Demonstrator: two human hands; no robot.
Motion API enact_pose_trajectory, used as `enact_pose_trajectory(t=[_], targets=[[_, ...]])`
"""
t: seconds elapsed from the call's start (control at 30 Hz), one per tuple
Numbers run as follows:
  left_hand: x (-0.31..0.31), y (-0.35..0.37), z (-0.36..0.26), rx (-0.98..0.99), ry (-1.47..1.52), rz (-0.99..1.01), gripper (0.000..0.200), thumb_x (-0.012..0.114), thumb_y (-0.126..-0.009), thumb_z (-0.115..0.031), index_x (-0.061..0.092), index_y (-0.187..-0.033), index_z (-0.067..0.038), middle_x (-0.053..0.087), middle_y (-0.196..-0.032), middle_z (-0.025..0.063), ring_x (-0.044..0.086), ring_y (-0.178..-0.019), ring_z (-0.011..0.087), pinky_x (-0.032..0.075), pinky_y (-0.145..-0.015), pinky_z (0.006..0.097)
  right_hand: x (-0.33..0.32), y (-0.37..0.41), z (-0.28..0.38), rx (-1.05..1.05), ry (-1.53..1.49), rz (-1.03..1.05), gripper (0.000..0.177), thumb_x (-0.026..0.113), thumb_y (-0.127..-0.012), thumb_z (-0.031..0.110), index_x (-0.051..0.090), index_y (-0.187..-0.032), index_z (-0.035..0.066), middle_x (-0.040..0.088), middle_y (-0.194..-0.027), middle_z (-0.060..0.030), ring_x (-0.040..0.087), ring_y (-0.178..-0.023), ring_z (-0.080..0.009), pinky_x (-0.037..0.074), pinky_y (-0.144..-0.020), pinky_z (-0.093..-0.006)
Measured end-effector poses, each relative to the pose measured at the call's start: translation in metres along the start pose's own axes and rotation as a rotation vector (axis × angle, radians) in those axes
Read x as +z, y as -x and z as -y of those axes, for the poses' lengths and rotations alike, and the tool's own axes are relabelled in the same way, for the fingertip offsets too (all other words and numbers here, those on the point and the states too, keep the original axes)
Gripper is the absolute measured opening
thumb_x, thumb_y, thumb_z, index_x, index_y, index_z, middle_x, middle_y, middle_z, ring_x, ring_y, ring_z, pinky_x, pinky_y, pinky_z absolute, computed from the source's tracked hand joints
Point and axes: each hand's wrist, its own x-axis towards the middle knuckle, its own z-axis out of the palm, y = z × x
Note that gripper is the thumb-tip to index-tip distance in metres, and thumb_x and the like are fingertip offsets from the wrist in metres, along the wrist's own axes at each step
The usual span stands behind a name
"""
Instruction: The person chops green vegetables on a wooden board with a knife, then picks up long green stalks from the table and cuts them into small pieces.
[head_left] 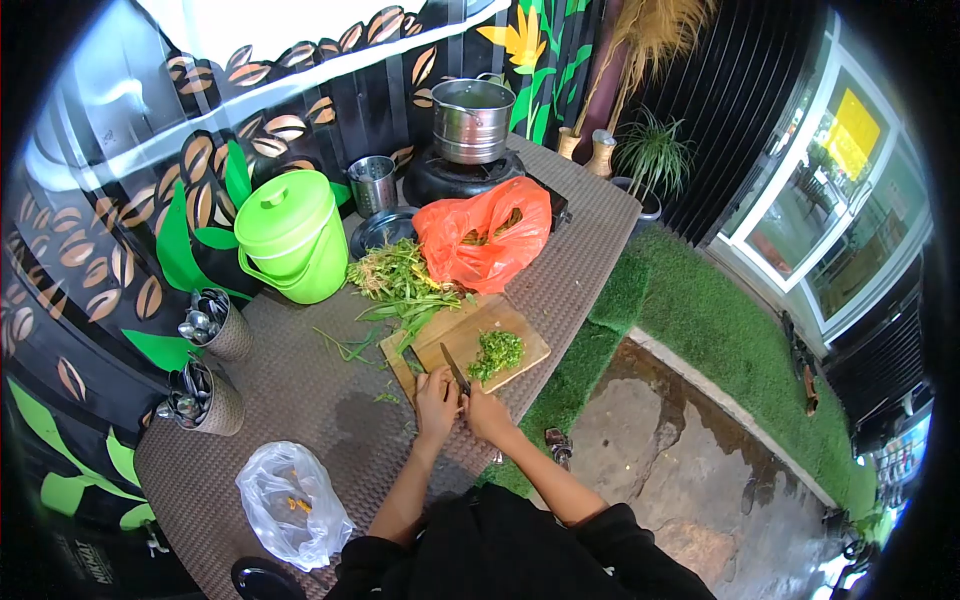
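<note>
My right hand (pixel 486 413) is closed around the handle of a knife (pixel 453 364), whose blade points away from me over the wooden cutting board (pixel 523 374). Just left of the blade, my left hand (pixel 437 402) rests at the board's near edge with its fingers curled together. Whatever those fingers hold, if anything, is hidden. A small heap of chopped greens (pixel 497 353) lies on the board, right of the knife. Beyond the board's far left side is a bunch of uncut leafy greens (pixel 402 284) with roots and stems.
An orange plastic bag (pixel 487 238) sits behind the board. Farther back stand a pot (pixel 473 125) on a stove (pixel 455 182), a metal cup (pixel 374 186) and a green lidded bucket (pixel 292 240). Left are cutlery holders (pixel 228 335) and a clear plastic bag (pixel 293 507).
</note>
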Motion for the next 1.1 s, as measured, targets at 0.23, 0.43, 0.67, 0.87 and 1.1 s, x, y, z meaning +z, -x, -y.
enact_pose_trajectory(t=[0.23,0.43,0.67,0.87,1.1], targets=[[-0.003,0.002,-0.002,-0.009,0.048,0.01,0.024,0.061,-0.082,-0.002,0.057,-0.106,-0.001,0.053,-0.092,0.0161,0.06,-0.084,0.031,0.048,-0.072,0.0386,0.011,0.0,0.0,0.028,0.027,-0.059,0.029,0.042,-0.095,0.026,0.039,-0.105,-0.001,0.061,-0.081,-0.0299,0.06,-0.08,-0.0482,0.048,-0.071,-0.0537],[-0.005,0.002,0.001,-0.032,0.061,-0.014,0.017,0.063,-0.079,0.001,0.059,-0.096,0.003,0.057,-0.089,0.0138,0.063,-0.082,0.0246,0.05,-0.072,0.0327,0.01,0.013,0.004,0.001,0.041,-0.071,0.029,0.042,-0.095,0.027,0.039,-0.106,0.0,0.061,-0.081,-0.0302,0.06,-0.08,-0.0475,0.048,-0.07,-0.0543],[-0.001,0.002,0.011,0.007,0.036,-0.05,0.017,0.069,-0.076,0.0,0.06,-0.091,0.001,0.063,-0.081,0.0101,0.063,-0.077,0.0202,0.048,-0.066,0.0303,0.006,0.0,-0.002,0.008,-0.02,-0.037,0.034,0.043,-0.094,0.029,0.039,-0.11,-0.001,0.062,-0.082,-0.0285,0.06,-0.08,-0.0485,0.048,-0.071,-0.0543],[0.003,-0.004,0.014,-0.103,0.163,-0.09,0.018,0.073,-0.073,0.0,0.062,-0.087,0.0,0.067,-0.078,0.0082,0.062,-0.067,0.0118,0.044,-0.057,0.0233,0.023,0.021,0.0,0.035,0.114,-0.166,0.034,0.044,-0.094,0.03,0.038,-0.11,0.0,0.063,-0.077,-0.0264,0.062,-0.076,-0.0457,0.05,-0.067,-0.0535],[-0.013,-0.02,0.009,-0.238,0.194,-0.051,0.016,0.071,-0.076,0.0,0.063,-0.089,0.0,0.067,-0.081,0.0078,0.057,-0.063,0.0094,0.043,-0.055,0.0244,0.015,0.016,-0.003,0.018,0.075,-0.169,0.032,0.043,-0.095,0.03,0.038,-0.107,0.001,0.062,-0.069,-0.0266,0.062,-0.067,-0.0455,0.05,-0.059,-0.0531]])
